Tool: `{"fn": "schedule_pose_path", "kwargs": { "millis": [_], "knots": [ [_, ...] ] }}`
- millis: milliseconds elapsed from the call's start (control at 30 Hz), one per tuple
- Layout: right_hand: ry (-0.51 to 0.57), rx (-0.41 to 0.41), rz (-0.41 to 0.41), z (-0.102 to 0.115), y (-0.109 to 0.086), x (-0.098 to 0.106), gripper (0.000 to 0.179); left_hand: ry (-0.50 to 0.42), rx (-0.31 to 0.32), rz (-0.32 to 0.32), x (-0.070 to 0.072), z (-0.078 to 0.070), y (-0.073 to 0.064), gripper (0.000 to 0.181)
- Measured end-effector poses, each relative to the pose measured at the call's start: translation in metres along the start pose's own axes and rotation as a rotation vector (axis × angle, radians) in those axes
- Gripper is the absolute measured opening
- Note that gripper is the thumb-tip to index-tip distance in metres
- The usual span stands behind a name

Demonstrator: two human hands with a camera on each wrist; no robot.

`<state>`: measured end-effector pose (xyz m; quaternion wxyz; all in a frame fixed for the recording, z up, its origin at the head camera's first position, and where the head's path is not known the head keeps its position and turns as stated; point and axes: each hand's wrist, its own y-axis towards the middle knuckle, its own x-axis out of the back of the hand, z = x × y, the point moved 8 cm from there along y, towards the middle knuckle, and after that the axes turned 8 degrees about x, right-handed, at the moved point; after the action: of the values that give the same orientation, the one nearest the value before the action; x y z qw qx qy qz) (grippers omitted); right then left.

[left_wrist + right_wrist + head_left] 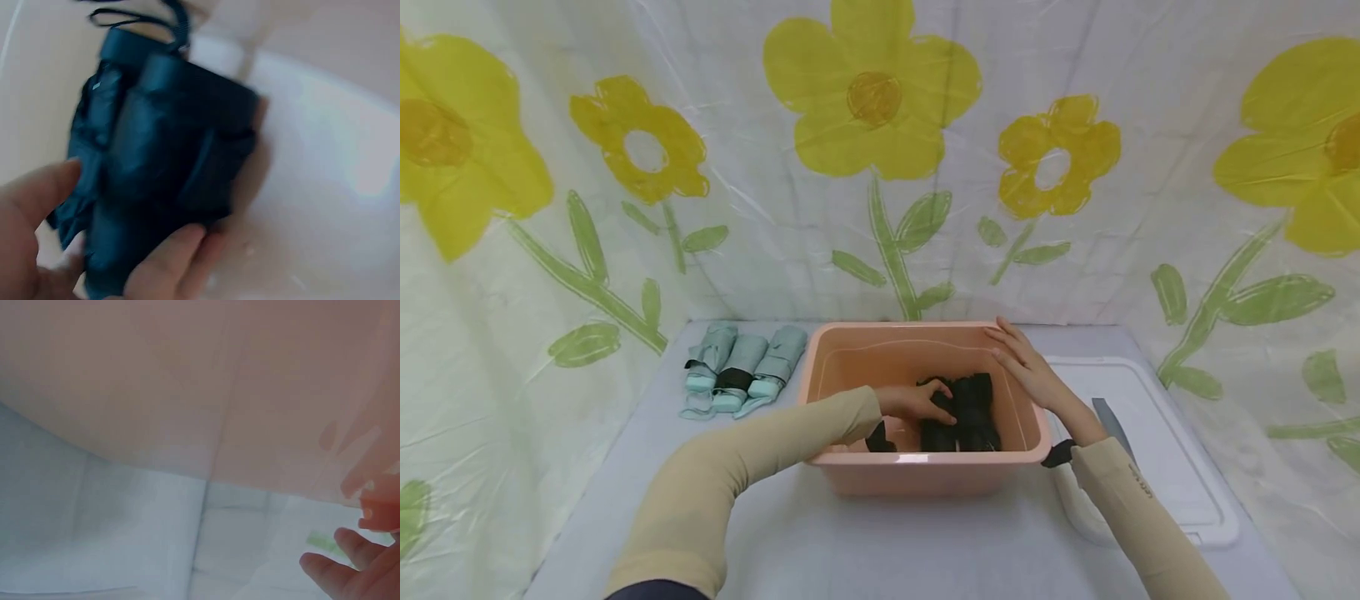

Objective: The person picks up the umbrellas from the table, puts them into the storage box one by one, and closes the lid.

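In the head view, my left hand reaches into a peach plastic bin and grips a black folded umbrella. Another black folded umbrella lies beside it, toward the right wall. The left wrist view shows the thumb and fingers on opposite sides of the gripped umbrella, which has a wrist cord at its handle end. My right hand rests on the bin's right rim, fingers extended. Its fingertips show beside the bin's outer wall in the right wrist view.
Three light teal folded umbrellas lie side by side left of the bin. A white lid lies flat on the table at the right, partly under the right forearm. A flower-printed curtain hangs behind.
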<state>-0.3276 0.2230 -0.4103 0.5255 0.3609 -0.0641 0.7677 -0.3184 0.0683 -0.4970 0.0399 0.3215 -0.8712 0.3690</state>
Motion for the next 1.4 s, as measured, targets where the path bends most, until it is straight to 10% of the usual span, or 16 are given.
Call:
{"fn": "schedule_pose_path", "kwargs": {
  "millis": [233,833,1400],
  "knots": [
    [-0.002,0.011,0.009,0.027,0.002,0.004,0.044,0.097,0.066,0.143,0.010,-0.008,-0.012,0.057],
    [-0.025,0.021,0.005,0.003,0.003,0.001,0.045,0.410,-0.113,0.056,0.030,-0.039,-0.047,0.052],
    [0.022,-0.001,0.007,-0.003,-0.001,-0.001,0.046,0.334,-0.309,-0.013,0.040,-0.058,-0.095,0.043]
  ]
}}
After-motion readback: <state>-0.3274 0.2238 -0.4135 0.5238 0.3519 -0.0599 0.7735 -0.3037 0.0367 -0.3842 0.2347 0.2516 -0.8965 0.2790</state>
